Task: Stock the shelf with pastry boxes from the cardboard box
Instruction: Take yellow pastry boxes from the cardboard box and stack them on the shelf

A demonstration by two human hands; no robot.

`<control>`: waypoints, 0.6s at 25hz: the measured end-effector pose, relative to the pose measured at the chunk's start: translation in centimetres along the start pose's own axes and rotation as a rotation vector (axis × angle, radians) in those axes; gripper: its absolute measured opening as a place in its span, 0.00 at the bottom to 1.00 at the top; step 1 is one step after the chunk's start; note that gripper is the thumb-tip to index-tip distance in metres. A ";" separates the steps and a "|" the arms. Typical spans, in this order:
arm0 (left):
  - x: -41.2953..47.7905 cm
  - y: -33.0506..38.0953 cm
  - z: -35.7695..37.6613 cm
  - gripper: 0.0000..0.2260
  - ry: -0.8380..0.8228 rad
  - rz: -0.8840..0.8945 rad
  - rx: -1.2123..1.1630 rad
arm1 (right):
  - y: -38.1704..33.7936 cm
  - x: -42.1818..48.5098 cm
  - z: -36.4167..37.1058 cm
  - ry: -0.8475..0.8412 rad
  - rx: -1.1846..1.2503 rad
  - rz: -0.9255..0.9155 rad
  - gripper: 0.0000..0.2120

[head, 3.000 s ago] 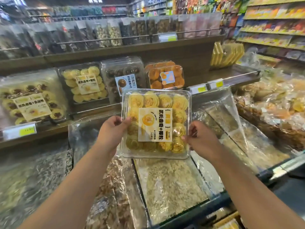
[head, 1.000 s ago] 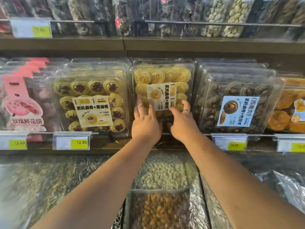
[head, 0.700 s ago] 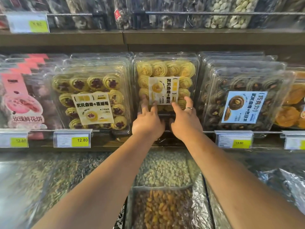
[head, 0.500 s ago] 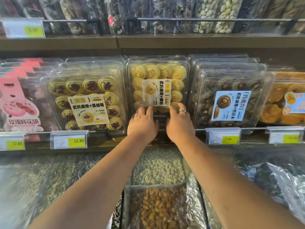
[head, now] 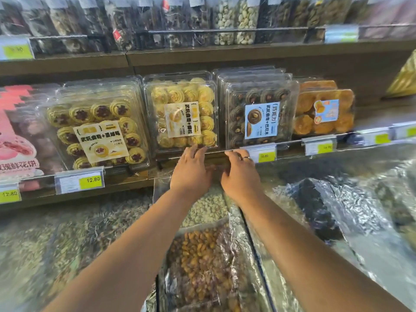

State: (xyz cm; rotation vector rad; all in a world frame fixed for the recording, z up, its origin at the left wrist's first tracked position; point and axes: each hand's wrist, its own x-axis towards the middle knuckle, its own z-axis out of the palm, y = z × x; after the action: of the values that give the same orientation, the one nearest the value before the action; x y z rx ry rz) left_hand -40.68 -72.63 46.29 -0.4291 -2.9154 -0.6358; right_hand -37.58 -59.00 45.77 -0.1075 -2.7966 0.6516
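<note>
Hands [head: 191, 172] [head: 239, 174] palm-down at shelf edge [head: 225, 152], grip slack, empty, fingertips below pastry box [head: 181, 113].

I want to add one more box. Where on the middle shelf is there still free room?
Bare shelf shows only right of the orange pastry box, toward the yellow pack. From the pink box to the chocolate cookie box the boxes stand side by side, no gap.

A clear box of yellow cookies [head: 182, 113] leans on the shelf [head: 225, 56] between two other cookie boxes. The left hand [head: 191, 171] and right hand [head: 239, 174] hover side by side, fingers spread, just below its front edge, holding nothing.
</note>
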 end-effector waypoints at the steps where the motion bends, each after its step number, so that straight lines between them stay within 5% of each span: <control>1: -1.1 1.3 0.8 0.26 0.007 0.040 -0.030 | 1.1 -1.5 -0.5 0.020 0.004 0.039 0.26; 8: -7.6 11.5 9.5 0.24 -0.085 0.223 -0.273 | 12.3 -12.4 -5.0 0.193 0.042 0.336 0.20; 15: -17.9 22.7 19.4 0.21 -0.298 0.462 -0.299 | 26.9 -28.5 -8.9 0.140 -0.126 0.650 0.22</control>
State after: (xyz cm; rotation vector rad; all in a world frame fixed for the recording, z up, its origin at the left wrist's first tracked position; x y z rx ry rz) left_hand -18.00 -49.02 34.32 -1.2843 -2.8138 -0.9993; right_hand -7.46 -34.89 34.68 -1.0704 -2.6407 0.5624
